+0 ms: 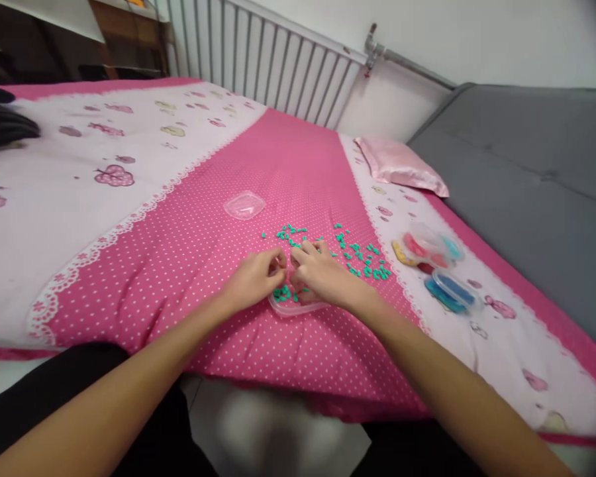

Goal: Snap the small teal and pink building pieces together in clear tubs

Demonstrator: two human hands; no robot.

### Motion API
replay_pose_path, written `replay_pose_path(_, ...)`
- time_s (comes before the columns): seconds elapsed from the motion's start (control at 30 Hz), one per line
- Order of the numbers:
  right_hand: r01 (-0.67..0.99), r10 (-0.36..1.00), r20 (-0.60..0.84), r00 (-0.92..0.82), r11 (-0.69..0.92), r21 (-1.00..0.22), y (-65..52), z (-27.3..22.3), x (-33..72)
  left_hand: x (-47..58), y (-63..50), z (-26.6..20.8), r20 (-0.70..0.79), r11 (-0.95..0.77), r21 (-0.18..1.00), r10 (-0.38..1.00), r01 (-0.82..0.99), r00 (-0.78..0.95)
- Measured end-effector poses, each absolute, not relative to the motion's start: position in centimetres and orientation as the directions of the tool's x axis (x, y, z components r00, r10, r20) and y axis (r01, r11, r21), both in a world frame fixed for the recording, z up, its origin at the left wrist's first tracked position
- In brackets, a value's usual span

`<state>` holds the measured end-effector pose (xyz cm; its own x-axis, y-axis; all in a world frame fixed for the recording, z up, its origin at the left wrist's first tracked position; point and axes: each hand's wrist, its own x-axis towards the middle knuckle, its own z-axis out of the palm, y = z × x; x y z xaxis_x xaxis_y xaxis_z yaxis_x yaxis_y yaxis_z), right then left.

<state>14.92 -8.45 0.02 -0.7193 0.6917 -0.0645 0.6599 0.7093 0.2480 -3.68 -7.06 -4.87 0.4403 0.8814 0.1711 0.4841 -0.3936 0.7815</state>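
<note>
My left hand (258, 277) is closed, its thumb and fingertips brought together above a small clear plastic container (298, 310). Close beside it, my right hand (320, 273) is also closed, with the fingers curled inward. What the fingertips hold, if anything, is too small and too hidden to make out. Small green pieces (281, 293) lie in the container, partly covered by my hands. More green pieces (372, 268) are scattered on the pink dotted bedsheet (198, 265) beyond and to the right. A clear plastic lid (245, 205) rests on the sheet farther off.
To the right sit a clear container with blue contents (451, 293) and a container with red pieces (424, 245). A pink pillow (402, 165) lies by the grey headboard (521, 152). A white radiator (273, 56) stands behind the bed. Something black, glove-like (7, 122) is at far left.
</note>
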Motion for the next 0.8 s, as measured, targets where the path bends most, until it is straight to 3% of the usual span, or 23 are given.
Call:
replay_pose_path(0.53,0.721,0.736,-0.029,-0.677,0.670,0.174,-9.6,-1.0,15.7,-2.8,-7.9,-4.7,0.164,-0.423,0.762,0.859,0.491,0.485)
replay_pose_path(0.67,0.749,0.750,0.007,-0.661,0.660,0.062,-9.6,-0.5,15.9,-2.8,-8.1,-4.4,0.160,-0.425,0.763,0.855,0.488,0.494)
replay_pose_path(0.8,0.757,0.768,0.084,-0.635,0.641,-0.128,-10.0,1.2,18.8,-3.0,-8.3,-4.2,0.164,-0.429,0.767,0.850,0.476,0.501)
